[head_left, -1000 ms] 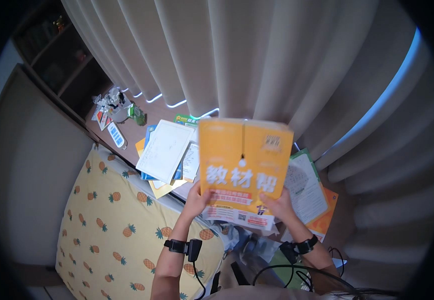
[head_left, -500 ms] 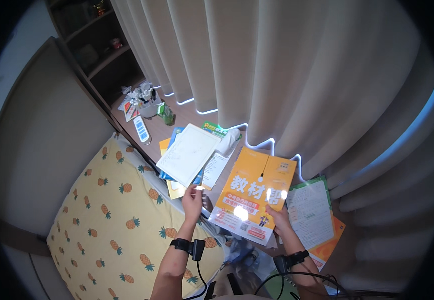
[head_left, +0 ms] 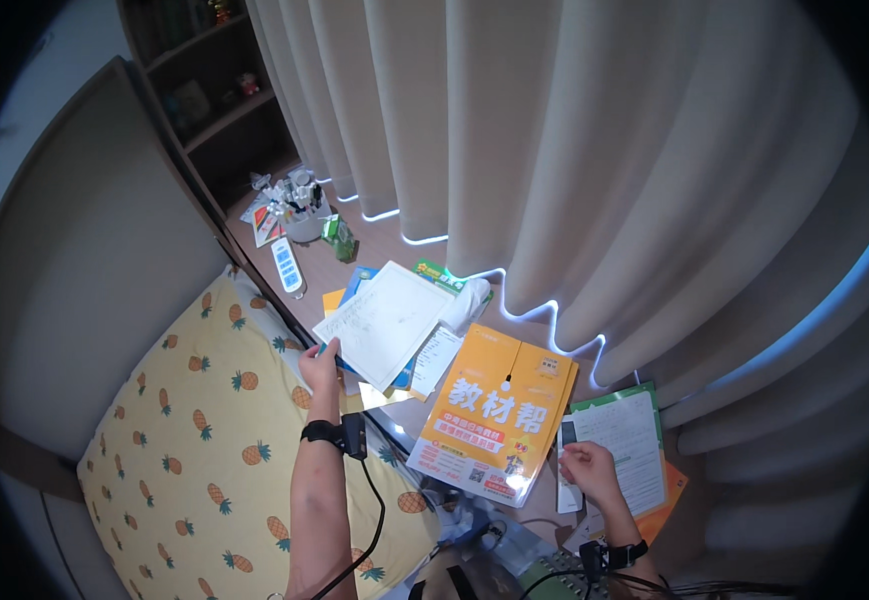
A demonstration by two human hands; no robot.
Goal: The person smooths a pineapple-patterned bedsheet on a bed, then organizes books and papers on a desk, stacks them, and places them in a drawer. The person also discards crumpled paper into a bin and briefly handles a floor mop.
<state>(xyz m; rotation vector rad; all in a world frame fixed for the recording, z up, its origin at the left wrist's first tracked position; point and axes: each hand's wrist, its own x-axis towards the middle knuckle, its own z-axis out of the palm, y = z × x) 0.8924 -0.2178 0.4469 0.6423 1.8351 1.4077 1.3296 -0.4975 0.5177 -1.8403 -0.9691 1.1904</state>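
My left hand [head_left: 321,368] is at the lower left edge of a white sheet with faint writing [head_left: 394,320], thumb and fingers closed on that edge. The sheet lies tilted over a blue book [head_left: 355,283] and other papers. On the right, my right hand [head_left: 592,470] has its fingers curled together beside an orange-covered book [head_left: 494,400]; whatever they hold, if anything, is hidden. Just past its fingertips shows a narrow white item with a dark end [head_left: 567,432]. A written sheet [head_left: 622,450] on a green-edged board lies to the right of this hand.
A pen holder [head_left: 301,210], a small green box [head_left: 338,238] and a white remote [head_left: 287,265] stand or lie at the back left. Beige curtains [head_left: 514,150] hang behind the desk. The bed's pineapple-print cover [head_left: 194,420] borders it on the left. Cables trail from both wristbands.
My left hand has moved left along the white sheet, from its near corner to its left edge. My right hand has let go of the orange book and moved to its right.
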